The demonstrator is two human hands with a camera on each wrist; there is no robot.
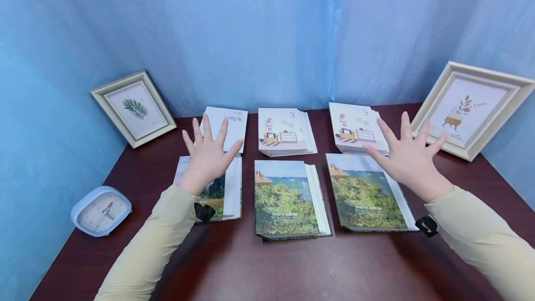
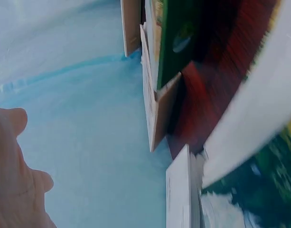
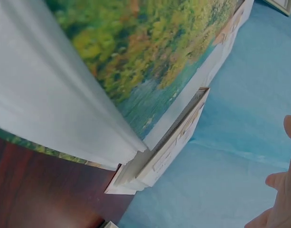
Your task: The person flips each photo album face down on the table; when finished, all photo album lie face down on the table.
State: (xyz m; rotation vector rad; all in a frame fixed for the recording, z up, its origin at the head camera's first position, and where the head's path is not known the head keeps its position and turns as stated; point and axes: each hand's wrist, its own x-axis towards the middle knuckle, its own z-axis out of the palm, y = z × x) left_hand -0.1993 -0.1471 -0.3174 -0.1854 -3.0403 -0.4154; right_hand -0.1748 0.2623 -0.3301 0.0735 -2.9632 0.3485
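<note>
Both hands hover with fingers spread and nothing held. The left hand (image 1: pixel 206 159) is above a landscape-covered photo album (image 1: pixel 232 194) at the left, partly hidden by that hand and wrist. Behind it lies a white book (image 1: pixel 238 127) with dark writing. On the other side, the right hand (image 1: pixel 409 159) hangs over the right edge of a photo album (image 1: pixel 368 194) with a garden-and-sea cover. A white album with a room drawing (image 1: pixel 355 129) lies behind that one. Between the hands lie a matching garden photo album (image 1: pixel 284 199) and a white room-drawing album (image 1: pixel 282 131).
A framed leaf print (image 1: pixel 135 108) leans at the back left, and a framed plant print (image 1: pixel 468 110) at the back right. A light-blue clock (image 1: pixel 101 211) stands at the table's left edge. Blue curtain (image 1: pixel 251 36) borders the dark red tabletop (image 1: pixel 292 268).
</note>
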